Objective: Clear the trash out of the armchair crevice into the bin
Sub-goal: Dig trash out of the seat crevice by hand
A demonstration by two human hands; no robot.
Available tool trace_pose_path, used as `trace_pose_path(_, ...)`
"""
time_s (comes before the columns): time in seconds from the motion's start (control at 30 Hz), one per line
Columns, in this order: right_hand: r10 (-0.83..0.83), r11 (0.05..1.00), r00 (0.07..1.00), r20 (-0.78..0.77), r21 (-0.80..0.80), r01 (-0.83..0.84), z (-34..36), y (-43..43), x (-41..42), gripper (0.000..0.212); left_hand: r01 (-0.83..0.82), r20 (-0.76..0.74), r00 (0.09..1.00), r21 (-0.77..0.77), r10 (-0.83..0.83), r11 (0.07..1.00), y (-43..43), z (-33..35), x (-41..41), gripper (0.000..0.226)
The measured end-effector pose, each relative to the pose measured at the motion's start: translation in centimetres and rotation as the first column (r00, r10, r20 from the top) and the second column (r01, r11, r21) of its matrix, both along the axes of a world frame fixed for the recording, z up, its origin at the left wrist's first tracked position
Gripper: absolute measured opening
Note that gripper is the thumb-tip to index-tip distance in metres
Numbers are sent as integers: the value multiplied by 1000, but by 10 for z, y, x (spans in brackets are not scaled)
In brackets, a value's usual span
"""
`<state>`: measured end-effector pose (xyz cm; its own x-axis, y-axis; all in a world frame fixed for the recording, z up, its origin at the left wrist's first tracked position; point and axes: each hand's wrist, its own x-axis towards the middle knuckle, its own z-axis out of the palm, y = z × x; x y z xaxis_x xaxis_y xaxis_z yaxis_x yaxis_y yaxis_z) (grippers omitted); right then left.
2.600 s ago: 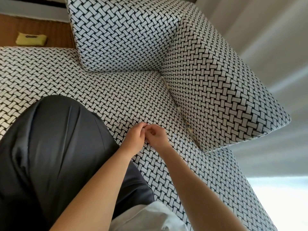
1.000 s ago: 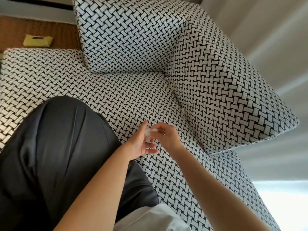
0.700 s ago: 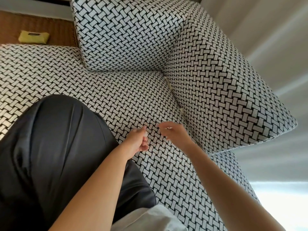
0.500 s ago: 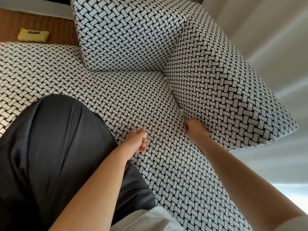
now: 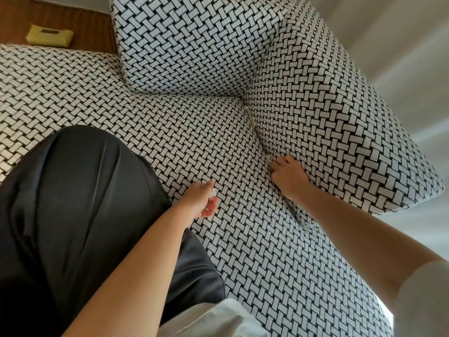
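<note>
At far left a flat yellow pouch (image 5: 49, 37) lies on a brown woven surface (image 5: 92, 25). Your black-trousered leg (image 5: 73, 190) rests on the seat of the black-and-white basket-weave armchair (image 5: 170, 130). Beside the leg, your left hand (image 5: 201, 201) is over the seat, its fingers curled round small crumpled white scraps (image 5: 213, 192). Further right runs the crevice (image 5: 258, 138) between the seat and the armrest cushion (image 5: 328, 117). One pale bit of trash (image 5: 252, 119) pokes out near the back corner. Another pale scrap (image 5: 268, 157) sits just at your right hand (image 5: 289, 175), whose fingers bend down into the gap (tips hidden, so I cannot tell whether they pinch it).
</note>
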<state>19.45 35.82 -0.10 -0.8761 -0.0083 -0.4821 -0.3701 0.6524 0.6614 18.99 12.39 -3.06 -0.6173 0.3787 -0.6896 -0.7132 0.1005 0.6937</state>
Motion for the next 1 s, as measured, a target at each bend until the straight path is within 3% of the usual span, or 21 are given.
trace_pose_path(0.37, 31, 999, 999, -11, -15, -32, -2, 0, 5, 31, -4, -57, 998, -39, 2, 999, -3, 4, 1, 30)
trace_pose_path(0.77, -42, 999, 998, -44, -16, 41, -2, -7, 14, 29, -35, -60, 998, -54, 31, 998, -4, 0, 0, 27)
trace_pose_path(0.9, -25, 1000, 997, -74, -18, 24, 2, -6, 19, 26, -37, -6, 999, -2, 37, 999, -2, -1, 0, 30)
trace_pose_path(1.0, -68, 992, 985, -160, -111, 50, 6, -4, 23, 22, -21, 14, 1000, 18, 21, 1000, 0, -1, -2, 30)
